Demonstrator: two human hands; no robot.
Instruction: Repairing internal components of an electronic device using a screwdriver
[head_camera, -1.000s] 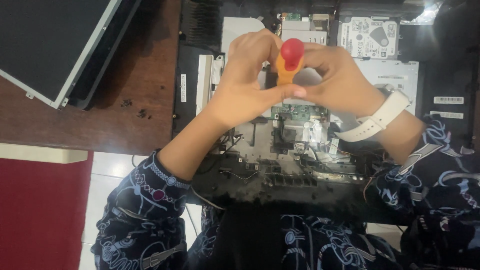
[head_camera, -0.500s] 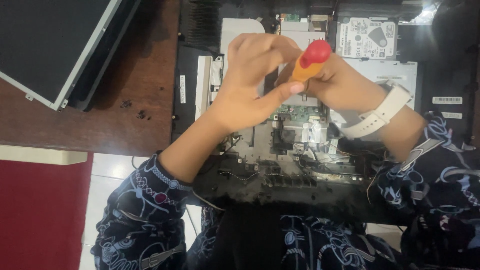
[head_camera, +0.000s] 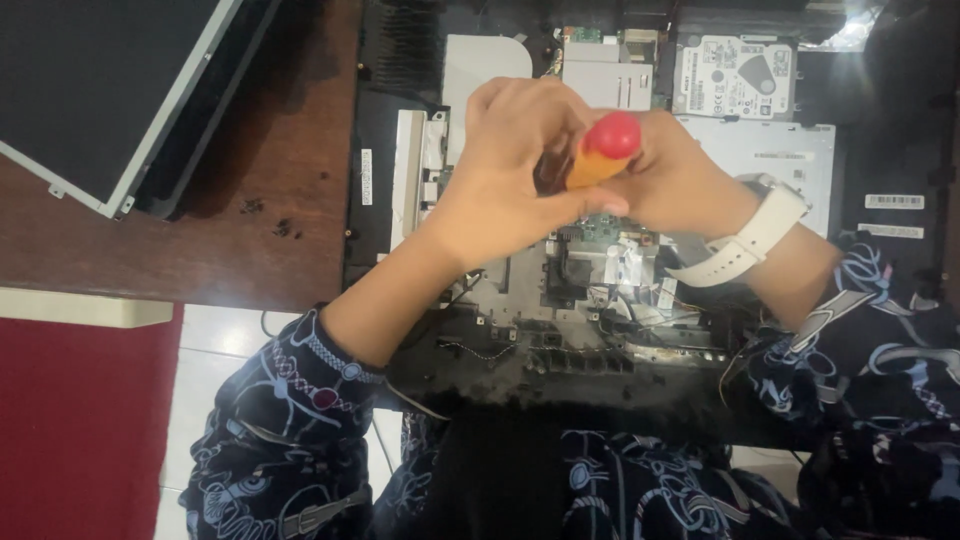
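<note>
A screwdriver (head_camera: 600, 150) with an orange handle and a red cap stands nearly upright over an opened laptop base (head_camera: 600, 300). My left hand (head_camera: 510, 175) wraps around its handle from the left, thumb across the front. My right hand (head_camera: 680, 180), with a white watch on its wrist, closes on the same handle from the right. The tip and the part under it are hidden behind my fingers. Circuit boards, flat cables and metal shields lie bare below the hands.
A hard drive (head_camera: 735, 75) sits in the laptop's far right corner. A detached screen panel (head_camera: 110, 90) lies on the brown wooden table (head_camera: 250, 230) at the far left. A red surface (head_camera: 80, 430) is low on the left.
The screwdriver's red cap swung right and then back toward the middle. Both hands stayed closed around the handle, shifting slightly over the laptop base.
</note>
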